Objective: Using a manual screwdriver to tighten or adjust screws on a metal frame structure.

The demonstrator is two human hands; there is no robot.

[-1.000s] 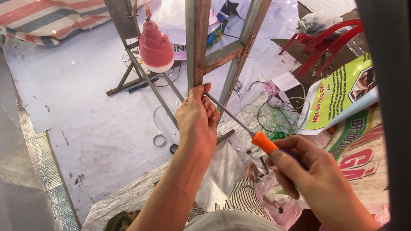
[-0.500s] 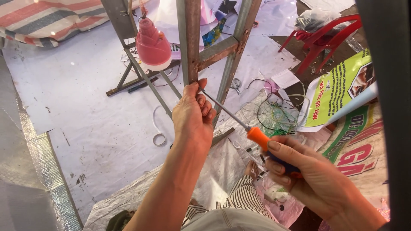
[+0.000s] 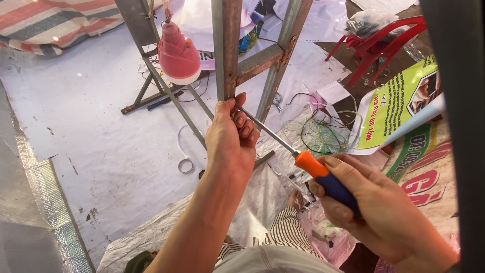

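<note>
My left hand (image 3: 230, 135) grips the lower part of a rusty vertical metal post (image 3: 226, 48) of a frame. My right hand (image 3: 376, 215) holds a screwdriver (image 3: 310, 164) by its orange and blue handle. The steel shaft runs up and left, and its tip meets the post right beside my left fingers. A slanted crossbar (image 3: 258, 61) joins the post to a second upright (image 3: 285, 48).
A pink lamp-shaped object (image 3: 178, 52) hangs from the frame at upper left. Below lie a white tarp (image 3: 101, 151), a tape roll (image 3: 185, 165), tangled wires (image 3: 323, 134), a red plastic chair (image 3: 376, 43) and printed sacks (image 3: 399, 108). A dark post (image 3: 454, 126) stands at the right edge.
My left hand has slid a little lower on the post. My right hand and the screwdriver have moved slightly down and right, keeping the tip at the post.
</note>
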